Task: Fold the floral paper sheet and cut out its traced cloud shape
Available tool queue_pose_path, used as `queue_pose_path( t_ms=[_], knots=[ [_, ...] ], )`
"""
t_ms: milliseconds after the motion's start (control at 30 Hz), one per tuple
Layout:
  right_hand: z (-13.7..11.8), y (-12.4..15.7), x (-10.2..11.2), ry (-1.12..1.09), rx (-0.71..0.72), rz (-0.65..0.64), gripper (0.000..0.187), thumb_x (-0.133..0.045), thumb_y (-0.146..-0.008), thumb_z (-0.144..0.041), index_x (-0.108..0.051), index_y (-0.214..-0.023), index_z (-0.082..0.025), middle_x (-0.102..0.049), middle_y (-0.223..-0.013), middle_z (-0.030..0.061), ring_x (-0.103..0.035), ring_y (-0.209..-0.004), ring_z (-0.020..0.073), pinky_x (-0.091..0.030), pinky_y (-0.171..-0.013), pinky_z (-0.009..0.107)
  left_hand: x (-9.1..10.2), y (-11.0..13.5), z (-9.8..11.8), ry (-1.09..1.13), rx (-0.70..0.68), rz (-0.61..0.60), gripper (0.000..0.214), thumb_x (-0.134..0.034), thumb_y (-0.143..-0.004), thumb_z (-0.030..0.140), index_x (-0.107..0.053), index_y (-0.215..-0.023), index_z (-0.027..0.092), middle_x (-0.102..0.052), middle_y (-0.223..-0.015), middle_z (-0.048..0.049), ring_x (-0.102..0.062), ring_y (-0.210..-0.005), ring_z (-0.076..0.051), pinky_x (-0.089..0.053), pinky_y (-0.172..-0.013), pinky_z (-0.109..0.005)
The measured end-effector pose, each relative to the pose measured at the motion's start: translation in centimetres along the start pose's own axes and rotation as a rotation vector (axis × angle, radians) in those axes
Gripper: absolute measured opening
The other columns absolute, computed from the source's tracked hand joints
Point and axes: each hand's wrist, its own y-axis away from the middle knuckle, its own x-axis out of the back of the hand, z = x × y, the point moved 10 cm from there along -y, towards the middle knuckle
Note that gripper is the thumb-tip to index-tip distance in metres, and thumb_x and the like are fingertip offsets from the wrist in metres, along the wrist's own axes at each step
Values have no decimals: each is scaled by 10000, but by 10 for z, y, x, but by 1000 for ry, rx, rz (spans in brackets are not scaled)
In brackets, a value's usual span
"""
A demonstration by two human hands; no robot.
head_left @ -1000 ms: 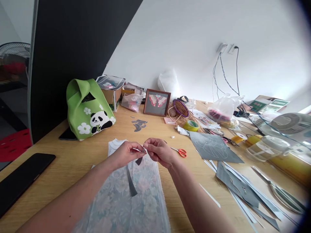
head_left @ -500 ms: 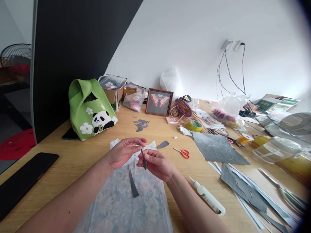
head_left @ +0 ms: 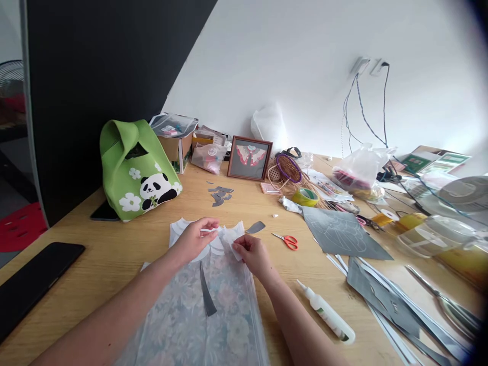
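Head view: right hand (head_left: 254,254) angles inward, grip pinching white paper (head_left: 231,241); left hand (head_left: 194,240) points rightward, its grip unclear.

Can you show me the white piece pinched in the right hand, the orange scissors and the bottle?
White piece (head_left: 231,239): head view, on its middle.
Orange scissors (head_left: 285,238): head view, where blades meet handles.
Bottle (head_left: 329,316): head view, middle of its side.

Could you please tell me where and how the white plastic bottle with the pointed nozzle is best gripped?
Best by the middle of its thick body, probably from above: the white plastic bottle lies on its side, its tapering nozzle pointing to the far left. The right forearm lies to its left, so its right side seems freer.
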Motion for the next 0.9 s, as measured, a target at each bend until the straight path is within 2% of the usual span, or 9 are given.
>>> queue_pose_path(
  t_ms=[100,200,333,500,700,900],
  knots=[
    [9,-1,1,84,-7,60,111,-614,-716,-277,-588,-681,-176,-538,-515,-40,-473,-425,109,-367,-413,220,-19,5,8,-332,-181,-59,255,-532,-846,157,-676,-1055,173,-684,-1153,-101,-578,-1152,-260,-448,-1011,-459],
    [12,0,2,145,-32,93,87,-565,-745,-265,-576,-713,-185,-551,-530,-39,-481,-377,116,-384,-360,224,-43,16,14,-609,-356,-145,325,-476,-860,84,-680,-1100,165,-682,-1189,-91,-491,-1266,-288,-404,-1069,-501],
    [10,2,3,211,-41,104,82,-548,-770,-251,-575,-723,-189,-563,-537,-34,-510,-355,126,-394,-327,220,-66,30,8,-828,-472,-240,390,-428,-881,56,-650,-1183,164,-634,-1296,-75,-393,-1359,-325,-337,-1116,-575],
    [8,6,2,265,-30,78,62,-545,-798,-227,-574,-757,-190,-588,-554,-30,-553,-358,134,-412,-340,215,-79,37,-2,-929,-501,-304,391,-424,-915,88,-601,-1254,166,-591,-1350,-84,-342,-1399,-330,-310,-1133,-583],
    [4,10,3,356,-20,85,63,-547,-795,-158,-595,-832,-173,-634,-639,2,-562,-388,126,-407,-369,210,-82,36,-9,-993,-506,-288,335,-442,-964,212,-580,-1269,185,-522,-1429,-79,-324,-1409,-343,-301,-1130,-590],
    [-10,13,8,484,56,128,58,-565,-820,-164,-622,-816,-176,-674,-714,46,-650,-631,169,-468,-584,236,-83,38,-8,-948,-553,-271,348,-421,-987,274,-548,-1307,222,-517,-1441,-48,-291,-1431,-314,-250,-1151,-577]
  ],
)
